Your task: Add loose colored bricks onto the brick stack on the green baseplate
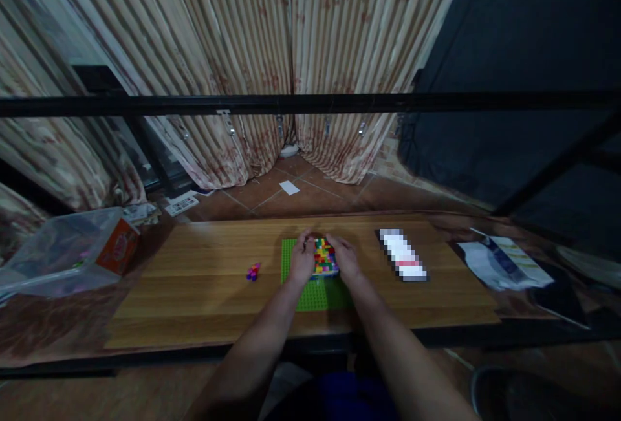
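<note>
Far left of the frame we've got a clear plastic tub sitting half off the wood-grain bench. Next along there's a tiny purple-pink brick clump, well apart from everything else. In the middle, our left hand comes in on a straight forearm with its fingers curled onto the left edge of the multicoloured brick block. The block is studded and boxy, and it sits on the far half of the flat green baseplate. Our right hand mirrors it, knuckles up against the right edge. Both touch the block, but we can't tell if they're really squeezing it. Right of that is a crinkly plastic bag.
</note>
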Demonstrator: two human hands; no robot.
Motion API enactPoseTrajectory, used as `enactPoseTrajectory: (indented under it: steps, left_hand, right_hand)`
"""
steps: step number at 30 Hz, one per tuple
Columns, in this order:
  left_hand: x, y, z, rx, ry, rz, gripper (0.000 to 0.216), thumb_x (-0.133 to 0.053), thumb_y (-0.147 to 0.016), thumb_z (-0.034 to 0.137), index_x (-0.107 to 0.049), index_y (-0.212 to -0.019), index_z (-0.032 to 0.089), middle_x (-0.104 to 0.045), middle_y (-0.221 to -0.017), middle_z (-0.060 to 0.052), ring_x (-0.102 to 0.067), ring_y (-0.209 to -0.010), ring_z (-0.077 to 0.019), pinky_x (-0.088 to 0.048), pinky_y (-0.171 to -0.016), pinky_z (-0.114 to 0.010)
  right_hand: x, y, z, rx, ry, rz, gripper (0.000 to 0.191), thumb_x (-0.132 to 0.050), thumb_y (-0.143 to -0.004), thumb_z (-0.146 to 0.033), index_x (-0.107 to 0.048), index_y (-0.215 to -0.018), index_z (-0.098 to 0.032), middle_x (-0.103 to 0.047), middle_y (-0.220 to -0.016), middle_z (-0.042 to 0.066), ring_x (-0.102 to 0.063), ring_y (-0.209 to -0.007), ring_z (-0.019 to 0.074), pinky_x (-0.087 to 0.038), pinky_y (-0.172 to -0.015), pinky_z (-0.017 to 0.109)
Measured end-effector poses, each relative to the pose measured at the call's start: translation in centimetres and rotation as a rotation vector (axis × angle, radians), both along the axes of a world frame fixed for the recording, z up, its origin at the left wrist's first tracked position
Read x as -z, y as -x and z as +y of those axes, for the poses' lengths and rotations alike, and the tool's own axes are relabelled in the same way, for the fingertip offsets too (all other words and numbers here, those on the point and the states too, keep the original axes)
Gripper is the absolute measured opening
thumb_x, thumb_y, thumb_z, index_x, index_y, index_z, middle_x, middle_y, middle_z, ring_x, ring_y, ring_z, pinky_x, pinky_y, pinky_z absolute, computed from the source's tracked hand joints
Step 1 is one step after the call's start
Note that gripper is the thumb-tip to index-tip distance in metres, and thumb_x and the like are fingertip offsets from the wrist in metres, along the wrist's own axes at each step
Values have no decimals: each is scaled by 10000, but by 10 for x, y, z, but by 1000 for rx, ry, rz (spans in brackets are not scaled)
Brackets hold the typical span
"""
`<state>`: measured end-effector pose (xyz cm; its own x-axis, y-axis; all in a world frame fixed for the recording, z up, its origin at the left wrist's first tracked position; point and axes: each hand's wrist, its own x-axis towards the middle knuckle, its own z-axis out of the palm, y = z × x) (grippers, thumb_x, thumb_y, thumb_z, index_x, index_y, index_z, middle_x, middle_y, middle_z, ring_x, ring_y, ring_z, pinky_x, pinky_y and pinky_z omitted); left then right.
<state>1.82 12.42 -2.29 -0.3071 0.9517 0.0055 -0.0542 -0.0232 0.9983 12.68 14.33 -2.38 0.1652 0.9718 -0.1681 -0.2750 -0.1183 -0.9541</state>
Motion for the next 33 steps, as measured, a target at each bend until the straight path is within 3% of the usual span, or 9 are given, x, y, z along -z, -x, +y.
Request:
enactPoseTrajectory:
  steps: [7,11,19,25,33]
  left_hand:
    - [-2,-1,5,13,80,-152,164,-658,-778,377,-676,-826,221,-673,-731,1,-614,-650,-149,-500,-621,-252]
    - [-5,-2,6,11,98,-165,162,-655,-755,362,-638,-741,202,-623,-655,19,-577,-595,-132,-474,-592,-239]
    - [-12,-3,4,4,68,-145,163,-648,-720,354,-622,-682,198,-594,-623,30,-548,-586,-121,-446,-586,-225]
    - [-12,-2,5,6,19,-142,137,-632,-698,342,-646,-718,208,-615,-681,26,-551,-626,-123,-451,-611,-222]
    - [-8,1,5,19,6,-124,163,-624,-700,373,-654,-699,213,-626,-684,20,-566,-630,-131,-463,-609,-229]
  right_hand:
    - [5,2,9,8,-45,-111,273,-690,-615,-473,-716,-670,-207,-714,-673,4,-635,-688,168,-486,-671,273]
    - [6,5,11,10,-76,-196,259,-614,-667,-464,-676,-630,-215,-671,-629,-11,-600,-674,161,-460,-656,262]
    - [5,5,7,-23,-131,-315,288,-527,-741,-475,-647,-667,-223,-654,-665,-12,-581,-702,165,-457,-696,266]
    - [4,3,4,-85,-166,-357,346,-460,-821,-479,-698,-860,-231,-723,-891,17,-628,-858,172,-467,-825,281]
    - [4,4,5,-97,-99,-403,397,-455,-842,-543,-613,-660,-228,-654,-664,11,-615,-755,175,-462,-738,275]
